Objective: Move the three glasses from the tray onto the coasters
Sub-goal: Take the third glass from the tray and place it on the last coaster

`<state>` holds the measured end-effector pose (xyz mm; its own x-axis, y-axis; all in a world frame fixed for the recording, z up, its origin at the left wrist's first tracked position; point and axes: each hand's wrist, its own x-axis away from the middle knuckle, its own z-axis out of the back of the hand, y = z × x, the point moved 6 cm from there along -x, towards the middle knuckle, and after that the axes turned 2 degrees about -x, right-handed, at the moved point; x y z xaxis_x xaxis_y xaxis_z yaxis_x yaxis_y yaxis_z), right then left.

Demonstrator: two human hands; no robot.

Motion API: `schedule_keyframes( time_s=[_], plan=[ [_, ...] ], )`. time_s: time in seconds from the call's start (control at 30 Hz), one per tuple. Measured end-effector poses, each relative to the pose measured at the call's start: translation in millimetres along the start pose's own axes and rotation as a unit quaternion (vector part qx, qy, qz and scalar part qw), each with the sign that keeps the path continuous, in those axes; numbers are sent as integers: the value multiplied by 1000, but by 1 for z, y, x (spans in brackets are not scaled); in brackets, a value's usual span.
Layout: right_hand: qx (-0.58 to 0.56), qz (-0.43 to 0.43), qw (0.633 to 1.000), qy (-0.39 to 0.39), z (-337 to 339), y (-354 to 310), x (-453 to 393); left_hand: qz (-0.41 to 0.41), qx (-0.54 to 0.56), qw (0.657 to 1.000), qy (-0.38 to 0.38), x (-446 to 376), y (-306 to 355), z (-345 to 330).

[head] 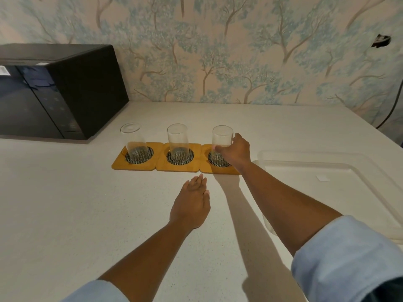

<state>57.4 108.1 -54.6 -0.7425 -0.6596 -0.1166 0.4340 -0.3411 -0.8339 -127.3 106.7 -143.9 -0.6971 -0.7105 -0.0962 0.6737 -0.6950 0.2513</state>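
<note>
Three wooden coasters with dark mesh centres lie in a row on the white counter. A clear glass stands on the left coaster. Another glass stands on the middle coaster. The third glass stands on the right coaster, and my right hand is wrapped around its lower right side. In front of the coasters, my left hand hovers flat over the counter, fingers together, holding nothing. The translucent tray at the right has no glasses on it.
A black microwave sits at the back left against the wallpapered wall. A dark cable hangs at the far right. A small white label lies in the tray.
</note>
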Motion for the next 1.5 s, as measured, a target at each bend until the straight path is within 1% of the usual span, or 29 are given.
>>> schedule_keyframes(
  time_s=[0.17, 0.43, 0.53, 0.63, 0.8, 0.87, 1.0, 1.07, 1.4, 1.5],
  plan=[
    [14, -9, 1000, 3, 7, 3, 6, -3, 1, 1000, -1, 1, 2, 1],
    [5, -18, 1000, 12, 17, 9, 37, 0, -15, 1000, -10, 2, 2, -1],
    [27, 8, 1000, 13, 22, 9, 54, -4, -23, 1000, -16, 1, 4, -1],
    [81, 55, 995, 13, 24, 8, 69, 0, -15, 1000, -22, 0, 4, 3],
    [180, 148, 972, -11, 13, 14, 94, 55, 26, 998, -8, 4, -2, 14],
    [219, 170, 960, -27, 6, 18, 104, 58, 38, 998, 3, 7, -3, 18],
    [257, 175, 947, -80, -8, 27, 116, 56, 45, 997, 20, 10, -5, 24],
    [271, 178, 941, -92, -12, 30, 119, 55, 40, 997, 25, 12, -5, 27],
    [283, 175, 938, -96, -19, 41, 125, 56, 28, 998, 31, 17, 0, 34],
    [275, 179, 940, -95, -18, 40, 127, 53, 39, 997, 39, 19, 1, 39]
  ],
)
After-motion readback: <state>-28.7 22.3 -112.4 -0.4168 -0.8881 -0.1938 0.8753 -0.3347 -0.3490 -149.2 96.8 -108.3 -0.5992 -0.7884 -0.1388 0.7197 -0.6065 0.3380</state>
